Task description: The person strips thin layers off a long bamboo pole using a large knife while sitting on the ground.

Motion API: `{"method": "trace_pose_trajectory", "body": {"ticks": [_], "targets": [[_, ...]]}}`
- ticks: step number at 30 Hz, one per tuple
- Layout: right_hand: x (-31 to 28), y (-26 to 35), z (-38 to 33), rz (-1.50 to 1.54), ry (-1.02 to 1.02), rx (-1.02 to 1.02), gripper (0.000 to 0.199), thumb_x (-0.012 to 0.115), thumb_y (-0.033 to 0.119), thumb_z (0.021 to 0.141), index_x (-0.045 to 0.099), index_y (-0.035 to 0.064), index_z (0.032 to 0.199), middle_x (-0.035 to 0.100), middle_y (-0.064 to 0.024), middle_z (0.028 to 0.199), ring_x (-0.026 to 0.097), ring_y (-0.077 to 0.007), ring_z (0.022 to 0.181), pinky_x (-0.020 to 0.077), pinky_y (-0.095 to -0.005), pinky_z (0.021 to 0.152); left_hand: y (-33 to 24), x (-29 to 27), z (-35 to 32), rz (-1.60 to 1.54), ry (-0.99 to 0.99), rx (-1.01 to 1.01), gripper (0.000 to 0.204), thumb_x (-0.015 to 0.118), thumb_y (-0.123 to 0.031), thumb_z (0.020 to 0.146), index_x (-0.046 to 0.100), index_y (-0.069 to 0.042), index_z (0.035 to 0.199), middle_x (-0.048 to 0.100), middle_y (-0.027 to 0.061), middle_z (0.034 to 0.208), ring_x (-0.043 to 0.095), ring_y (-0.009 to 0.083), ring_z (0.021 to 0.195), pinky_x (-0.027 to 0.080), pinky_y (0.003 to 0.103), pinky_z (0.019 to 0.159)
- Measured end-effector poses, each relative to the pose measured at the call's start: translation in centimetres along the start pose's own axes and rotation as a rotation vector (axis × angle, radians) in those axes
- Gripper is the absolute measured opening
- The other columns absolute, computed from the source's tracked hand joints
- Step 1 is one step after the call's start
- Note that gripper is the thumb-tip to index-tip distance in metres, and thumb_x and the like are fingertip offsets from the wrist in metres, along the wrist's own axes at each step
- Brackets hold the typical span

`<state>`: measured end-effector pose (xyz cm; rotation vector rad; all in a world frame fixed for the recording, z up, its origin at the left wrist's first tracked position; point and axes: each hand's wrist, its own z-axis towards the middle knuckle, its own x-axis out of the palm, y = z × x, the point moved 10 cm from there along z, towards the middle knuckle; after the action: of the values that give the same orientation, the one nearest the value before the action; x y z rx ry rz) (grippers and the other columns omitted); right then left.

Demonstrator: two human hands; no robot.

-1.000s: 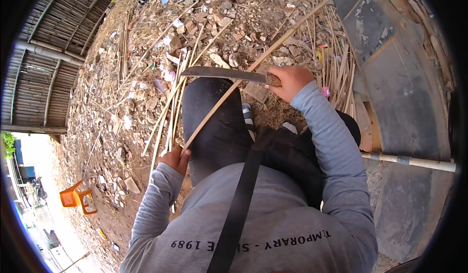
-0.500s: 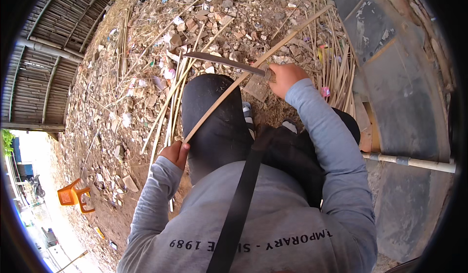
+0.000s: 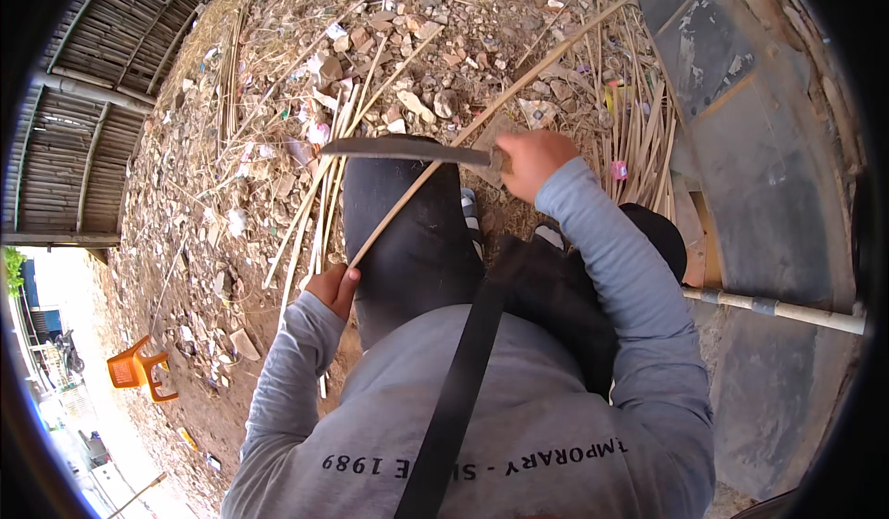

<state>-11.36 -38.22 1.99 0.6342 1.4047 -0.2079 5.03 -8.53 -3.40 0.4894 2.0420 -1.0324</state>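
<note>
My right hand (image 3: pixel 537 162) is closed round the handle of a machete (image 3: pixel 407 150), whose long dark blade points left above my knee. The blade crosses a long bamboo strip (image 3: pixel 525 79) and appears to rest against it. By my left thigh, my left hand (image 3: pixel 335 287) grips the strip's near end between thumb and fingers. From there the strip slants over my dark trouser leg, far and to the right, toward the grey panels. Several thin split strips (image 3: pixel 326 204) lie on the ground just left of that leg.
Rubble and litter (image 3: pixel 269 149) cover the ground. More split strips (image 3: pixel 648 149) lie in a pile at the right, beside grey panels (image 3: pixel 769 195) and a pale pole (image 3: pixel 787 310). An orange plastic chair (image 3: pixel 139 369) stands at left, below a bamboo-slat wall (image 3: pixel 74 149).
The machete and my right hand have moved nearer along the strip, toward my knee. The blade now lies more level. My left hand has hardly moved.
</note>
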Motion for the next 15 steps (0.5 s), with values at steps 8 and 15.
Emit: {"method": "trace_pose_trajectory", "body": {"ticks": [8, 15], "targets": [[-0.8, -7.2, 0.5, 0.133, 0.022, 0.29, 0.025, 0.064, 0.025, 0.078, 0.063, 0.0073, 0.096, 0.066, -0.0185, 0.081, 0.064, -0.0374, 0.078, 0.0516, -0.0455, 0.073, -0.8, -0.9, 0.3, 0.004, 0.011, -0.01, 0.057, 0.038, -0.05, 0.099, 0.057, 0.002, 0.088, 0.059, 0.0239, 0.07, 0.059, 0.0426, 0.069, 0.045, 0.045, 0.064], [0.2, -6.4, 0.9, 0.205, -0.053, 0.173, 0.023, 0.068, 0.022, 0.075, 0.064, 0.0075, 0.091, 0.065, -0.0171, 0.078, 0.064, -0.0379, 0.078, 0.0516, -0.0455, 0.071, 0.6, 0.8, 0.6, -0.16, 0.058, -0.015, 0.052, 0.042, -0.046, 0.099, 0.056, 0.002, 0.083, 0.054, 0.016, 0.065, 0.051, 0.0262, 0.061, 0.043, 0.039, 0.062]]}}
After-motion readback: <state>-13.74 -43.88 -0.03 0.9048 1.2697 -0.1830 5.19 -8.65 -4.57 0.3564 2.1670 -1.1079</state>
